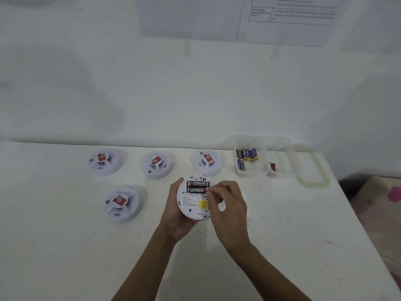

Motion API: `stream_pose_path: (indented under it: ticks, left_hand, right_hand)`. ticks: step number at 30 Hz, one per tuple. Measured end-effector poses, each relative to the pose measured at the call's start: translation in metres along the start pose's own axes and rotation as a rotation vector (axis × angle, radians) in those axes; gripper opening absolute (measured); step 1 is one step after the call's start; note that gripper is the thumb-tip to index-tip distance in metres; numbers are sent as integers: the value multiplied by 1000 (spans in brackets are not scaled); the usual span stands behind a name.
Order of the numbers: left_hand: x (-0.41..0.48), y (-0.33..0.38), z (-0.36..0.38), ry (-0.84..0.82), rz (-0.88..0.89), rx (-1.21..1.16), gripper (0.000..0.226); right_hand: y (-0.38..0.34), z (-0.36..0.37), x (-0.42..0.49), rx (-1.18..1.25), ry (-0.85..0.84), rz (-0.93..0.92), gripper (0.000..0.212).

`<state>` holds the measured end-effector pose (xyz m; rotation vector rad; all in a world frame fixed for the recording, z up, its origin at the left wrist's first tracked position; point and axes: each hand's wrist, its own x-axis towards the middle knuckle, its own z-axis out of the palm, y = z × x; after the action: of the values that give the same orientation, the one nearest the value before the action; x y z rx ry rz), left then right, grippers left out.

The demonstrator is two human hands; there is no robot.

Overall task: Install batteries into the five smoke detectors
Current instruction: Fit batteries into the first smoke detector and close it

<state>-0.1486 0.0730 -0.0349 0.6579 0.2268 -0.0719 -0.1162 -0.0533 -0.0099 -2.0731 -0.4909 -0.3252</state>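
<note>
My left hand [176, 216] grips a white smoke detector [191, 203] turned back side up, with a printed label and a yellow sticker showing. Two black batteries [198, 187] lie side by side in its compartment. My right hand [227, 205] has curled fingers pinching the right end of the nearer battery. Several other white smoke detectors stand face up with red tags: three in a back row, one [104, 162] at the left, one [156, 164] in the middle, one [206, 162] at the right, and one [121, 204] nearer at the left.
A clear plastic box [251, 170] at the back right holds several loose batteries [246, 156]. Beside it lie a second clear container [280, 161] and a lid with a green rim [314, 179]. The white table's right edge [358, 213] runs diagonally. A wall with papers rises behind.
</note>
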Motion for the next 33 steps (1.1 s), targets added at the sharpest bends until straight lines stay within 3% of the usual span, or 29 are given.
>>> stream_pose_path:
  ticks: [5, 8, 12, 14, 17, 20, 23, 26, 33]
  left_hand:
    - [0, 4, 2, -19, 30, -26, 62]
    - [-1, 6, 4, 29, -8, -57, 47]
    - [0, 5, 4, 13, -11, -31, 61]
    - [1, 2, 3, -16, 2, -53, 68]
    - [3, 2, 4, -51, -21, -106, 60]
    - [4, 6, 3, -98, -101, -182, 64]
    - [4, 7, 0, -111, -110, -199, 69]
    - [4, 7, 0, -120, -127, -214, 69]
    - [4, 6, 3, -129, -155, -212, 71]
  right_hand:
    - [2, -2, 2, -177, 23, -248, 22]
    - [6, -10, 5, -252, -63, -364, 26]
    - [11, -21, 9, -277, -217, -412, 22]
    - [9, -28, 14, -177, -209, -364, 26]
    - [11, -37, 21, -52, -78, -267, 20]
    - [29, -40, 23, -135, -34, -87, 17]
    - [52, -38, 19, -361, -291, 198, 36]
    - [68, -36, 10, -611, -546, 286, 56]
    - [81, -21, -1, -712, -602, 317, 66]
